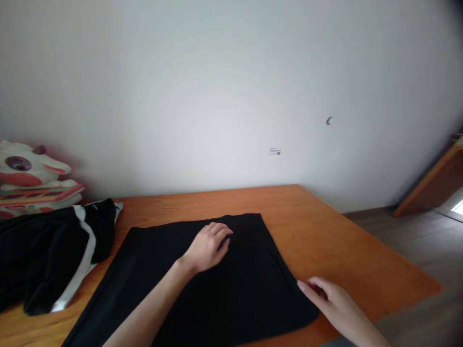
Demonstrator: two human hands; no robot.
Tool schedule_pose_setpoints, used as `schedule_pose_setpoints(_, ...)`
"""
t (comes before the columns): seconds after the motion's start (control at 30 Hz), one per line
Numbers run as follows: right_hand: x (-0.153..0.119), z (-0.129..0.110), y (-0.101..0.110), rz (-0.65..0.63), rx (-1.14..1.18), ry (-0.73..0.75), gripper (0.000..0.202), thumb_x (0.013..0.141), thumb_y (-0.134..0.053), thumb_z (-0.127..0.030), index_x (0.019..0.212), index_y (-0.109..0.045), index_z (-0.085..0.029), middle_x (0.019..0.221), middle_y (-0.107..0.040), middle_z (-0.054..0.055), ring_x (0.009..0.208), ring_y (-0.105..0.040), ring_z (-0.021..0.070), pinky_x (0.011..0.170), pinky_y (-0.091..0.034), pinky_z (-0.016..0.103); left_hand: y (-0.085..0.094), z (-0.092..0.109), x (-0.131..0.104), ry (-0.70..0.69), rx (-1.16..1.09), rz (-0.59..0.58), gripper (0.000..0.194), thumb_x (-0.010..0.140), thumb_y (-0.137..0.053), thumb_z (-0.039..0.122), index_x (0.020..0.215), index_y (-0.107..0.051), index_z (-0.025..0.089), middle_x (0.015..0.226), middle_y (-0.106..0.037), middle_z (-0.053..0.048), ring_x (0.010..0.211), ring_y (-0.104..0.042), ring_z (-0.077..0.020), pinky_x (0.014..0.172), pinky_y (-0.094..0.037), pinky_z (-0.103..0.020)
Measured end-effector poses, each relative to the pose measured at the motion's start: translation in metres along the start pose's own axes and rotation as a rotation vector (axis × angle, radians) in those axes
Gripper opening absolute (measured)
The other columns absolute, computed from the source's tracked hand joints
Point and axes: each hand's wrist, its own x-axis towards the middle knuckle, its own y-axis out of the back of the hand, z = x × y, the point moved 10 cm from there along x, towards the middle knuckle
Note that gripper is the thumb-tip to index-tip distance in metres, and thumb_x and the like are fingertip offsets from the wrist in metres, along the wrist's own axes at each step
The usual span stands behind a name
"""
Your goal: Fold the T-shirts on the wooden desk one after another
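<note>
A black garment (224,289) lies spread flat on the orange wooden table (325,231). My left hand (208,246) rests palm down on its upper middle, fingers together and slightly curled, holding nothing. My right hand (333,301) sits at the cloth's right edge near the front corner, fingers touching the hem; whether it pinches the fabric I cannot tell.
A crumpled black garment with white stripes (54,255) lies at the table's left. Behind it sits a white and pink plush toy (32,176) against the white wall. The table's right edge drops to a grey floor (415,246); wooden furniture (434,183) stands far right.
</note>
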Motion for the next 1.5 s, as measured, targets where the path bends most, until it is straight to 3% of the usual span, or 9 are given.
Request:
schedule_pose_setpoints(0.13,0.002,-0.01,-0.001,0.051,-0.037,0.013,0.053,0.09,-0.045,-0.07,0.072,-0.064,-0.023,0.071,-0.069,0.004,0.067,-0.065,0.0205,0.062,-0.047,0.028,-0.048,0.081,0.033,-0.141,-0.363,-0.079,0.026,0.094,-0.055,0.029,0.115,-0.071,0.029,0.111,-0.073,-0.011,0.102,-0.067,-0.0268,0.095,-0.05,-0.04)
schedule_pose_setpoints(0.23,0.002,-0.015,0.001,0.114,-0.11,0.032,0.05,0.092,-0.043,-0.065,0.067,-0.058,-0.024,0.071,-0.068,0.004,0.067,-0.064,0.0206,0.062,-0.045,0.029,-0.072,0.091,0.034,-0.123,-0.517,-0.078,0.028,0.093,-0.058,0.035,0.116,-0.072,0.029,0.114,-0.073,-0.011,0.107,-0.066,-0.028,0.098,-0.049,-0.04)
schedule_pose_setpoints(0.43,-0.005,-0.015,0.007,0.218,-0.269,0.052,0.041,0.095,-0.039,-0.053,0.067,-0.05,-0.026,0.071,-0.066,0.004,0.066,-0.064,0.0199,0.059,-0.041,0.029,-0.096,0.059,0.025,0.05,-0.558,-0.05,0.033,0.087,-0.066,0.046,0.113,-0.074,0.027,0.121,-0.071,-0.012,0.114,-0.064,-0.0302,0.103,-0.047,-0.043)
schedule_pose_setpoints(0.63,0.0,-0.023,0.005,0.198,-0.428,0.076,0.026,0.093,-0.044,-0.037,0.071,-0.052,-0.026,0.077,-0.067,0.004,0.071,-0.067,0.0211,0.06,-0.046,0.03,-0.104,0.055,0.02,0.1,-0.663,-0.073,0.04,0.087,-0.068,0.042,0.125,-0.071,0.031,0.139,-0.064,-0.008,0.135,-0.053,-0.0323,0.121,-0.028,-0.051)
schedule_pose_setpoints(0.77,0.0,-0.06,-0.003,0.278,-0.457,0.232,0.027,0.094,-0.042,-0.032,0.107,-0.065,-0.023,0.108,-0.072,0.012,0.098,-0.07,0.0273,0.082,-0.055,0.039,-0.111,0.055,0.018,0.126,-0.701,-0.124,0.045,0.086,-0.069,0.041,0.13,-0.068,0.03,0.145,-0.058,-0.007,0.142,-0.045,-0.0317,0.125,-0.017,-0.052)
schedule_pose_setpoints(0.9,-0.002,-0.093,-0.044,0.129,-0.381,0.41,0.05,0.104,-0.034,-0.042,0.147,-0.048,-0.022,0.149,-0.055,0.011,0.135,-0.054,0.0259,0.111,-0.045,0.046,-0.108,0.052,0.017,0.157,-0.768,-0.079,0.052,0.082,-0.073,0.039,0.132,-0.066,0.028,0.146,-0.056,-0.008,0.142,-0.046,-0.0312,0.124,-0.019,-0.048)
schedule_pose_setpoints(1.17,0.001,-0.061,-0.069,0.066,-0.431,0.318,0.06,0.103,-0.034,-0.054,0.155,-0.038,-0.026,0.158,-0.04,0.008,0.144,-0.042,0.0296,0.119,-0.031,0.058,-0.112,0.02,0.002,0.429,-0.905,0.128,0.047,0.075,-0.079,0.036,0.119,-0.073,0.023,0.149,-0.054,-0.013,0.147,-0.035,-0.0369,0.127,-0.008,-0.05)
schedule_pose_setpoints(1.37,0.035,-0.101,-0.048,0.184,-0.437,0.296,0.051,0.103,-0.031,-0.049,0.123,-0.07,-0.021,0.128,-0.069,0.015,0.117,-0.066,0.0318,0.104,-0.049,0.052,-0.105,-0.017,0.002,0.617,-0.994,0.282,0.019,0.081,-0.072,0.031,0.098,-0.076,0.024,0.129,-0.067,-0.013,0.129,-0.057,-0.0324,0.12,-0.032,-0.052)
schedule_pose_setpoints(1.5,0.071,-0.155,-0.066,0.154,-0.305,0.41,0.056,0.105,-0.023,-0.043,0.142,-0.055,-0.015,0.151,-0.051,0.015,0.141,-0.047,0.0269,0.115,-0.04,0.045,-0.11,-0.058,-0.014,0.901,-1.348,0.566,0.017,0.087,-0.061,0.027,0.097,-0.073,0.02,0.118,-0.069,-0.012,0.114,-0.065,-0.0267,0.105,-0.05,-0.046)
